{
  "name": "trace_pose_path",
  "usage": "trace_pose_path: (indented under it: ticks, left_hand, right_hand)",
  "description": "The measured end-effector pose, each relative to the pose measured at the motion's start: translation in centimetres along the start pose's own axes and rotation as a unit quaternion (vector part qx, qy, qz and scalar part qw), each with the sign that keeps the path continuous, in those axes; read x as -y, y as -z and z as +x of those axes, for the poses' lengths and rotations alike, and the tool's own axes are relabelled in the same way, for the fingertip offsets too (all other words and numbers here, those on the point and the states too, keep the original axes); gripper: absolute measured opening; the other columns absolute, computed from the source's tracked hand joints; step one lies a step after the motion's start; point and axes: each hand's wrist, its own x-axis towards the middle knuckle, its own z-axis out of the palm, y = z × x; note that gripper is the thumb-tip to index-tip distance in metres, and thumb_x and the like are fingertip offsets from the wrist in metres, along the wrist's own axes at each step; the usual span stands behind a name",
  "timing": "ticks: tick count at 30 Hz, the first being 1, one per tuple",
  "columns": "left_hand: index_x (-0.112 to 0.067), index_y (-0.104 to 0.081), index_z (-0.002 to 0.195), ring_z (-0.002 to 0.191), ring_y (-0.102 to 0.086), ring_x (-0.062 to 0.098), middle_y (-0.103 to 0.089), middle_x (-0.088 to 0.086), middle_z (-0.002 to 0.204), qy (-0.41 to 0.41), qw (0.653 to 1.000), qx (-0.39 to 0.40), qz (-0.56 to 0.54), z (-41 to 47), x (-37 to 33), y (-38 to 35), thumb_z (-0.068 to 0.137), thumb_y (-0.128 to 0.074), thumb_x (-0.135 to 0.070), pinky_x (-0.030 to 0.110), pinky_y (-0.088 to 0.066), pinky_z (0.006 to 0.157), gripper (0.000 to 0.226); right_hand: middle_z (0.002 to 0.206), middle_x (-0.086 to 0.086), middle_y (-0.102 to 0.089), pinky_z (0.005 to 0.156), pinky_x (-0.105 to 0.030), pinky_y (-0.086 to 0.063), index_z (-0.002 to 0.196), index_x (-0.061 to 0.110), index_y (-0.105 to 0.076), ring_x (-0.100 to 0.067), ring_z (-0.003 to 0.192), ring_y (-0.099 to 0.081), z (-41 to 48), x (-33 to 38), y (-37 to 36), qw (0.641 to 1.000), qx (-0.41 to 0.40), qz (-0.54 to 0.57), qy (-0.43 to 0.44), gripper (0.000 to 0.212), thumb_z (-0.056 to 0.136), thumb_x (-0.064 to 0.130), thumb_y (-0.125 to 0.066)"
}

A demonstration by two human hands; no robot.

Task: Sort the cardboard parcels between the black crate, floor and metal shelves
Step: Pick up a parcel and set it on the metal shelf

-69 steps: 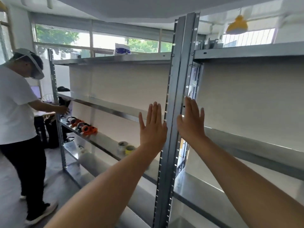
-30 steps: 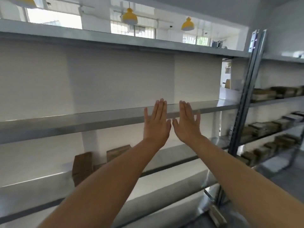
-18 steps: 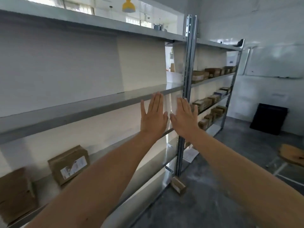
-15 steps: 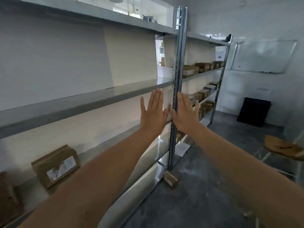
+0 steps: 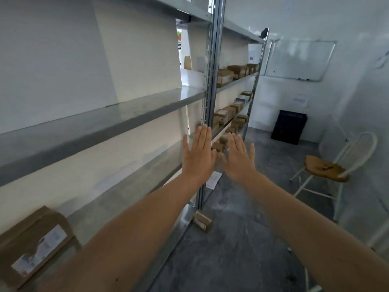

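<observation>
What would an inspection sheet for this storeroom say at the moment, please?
Surface: grey floor; floor parcel lies at the foot of the shelves.
Job's things: far parcels line the far bay; near parcel on the lower shelf; crate on the floor by the far wall.
Clutter: paper on the floor.
Hands: left hand and right hand flat, fingers straight, holding nothing.
Cables: nothing seen.
Surroundings: chair at right; whiteboard on the far wall.
</observation>
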Motion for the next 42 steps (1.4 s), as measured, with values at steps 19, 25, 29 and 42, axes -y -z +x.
trace_pose_path:
  ticks: [19,25,29,42]
  left_hand:
    - [-0.013,0.005,0.155,0.150,0.013,0.017,0.010,0.002,0.163,-0.003,0.997,0.038,-0.071,1.0,1.4,-6.9,0.105,-0.025,-0.039,0.051,0.011,0.119,0.064]
    - [-0.012,0.002,0.156,0.149,0.013,0.021,0.008,0.004,0.163,-0.028,0.999,0.040,-0.022,1.6,-1.4,-8.8,0.104,-0.025,-0.044,0.044,0.034,0.107,0.067]
    - [-0.013,0.003,0.156,0.149,0.013,0.018,0.008,0.003,0.164,-0.012,0.999,0.046,-0.027,4.2,-3.2,-9.4,0.104,-0.025,-0.044,0.052,0.011,0.118,0.066]
    - [-0.017,-0.001,0.157,0.148,0.016,0.014,0.006,-0.001,0.164,-0.022,0.999,0.013,-0.021,11.1,-13.9,-13.9,0.104,-0.030,-0.039,0.052,0.004,0.121,0.064]
  right_hand:
    - [0.165,0.000,0.003,0.119,-0.051,0.011,0.157,0.014,0.001,-0.014,0.151,0.010,2.0,-0.6,-5.4,0.997,0.036,-0.012,-0.062,0.070,0.103,0.047,-0.028]
    - [0.165,0.000,0.004,0.118,-0.049,0.013,0.157,0.014,0.002,-0.014,0.151,0.011,3.2,-3.8,-5.6,0.997,0.046,0.011,-0.057,0.067,0.104,0.036,-0.031]
    - [0.165,0.000,0.004,0.119,-0.049,0.013,0.157,0.014,0.001,-0.014,0.151,0.012,5.0,-6.6,-5.2,0.998,0.043,0.027,-0.047,0.067,0.104,0.040,-0.030]
    - [0.165,0.000,0.004,0.120,-0.051,0.010,0.157,0.013,0.000,-0.014,0.150,0.013,9.0,-18.7,-4.1,0.997,0.041,0.057,-0.038,0.064,0.105,0.043,-0.021]
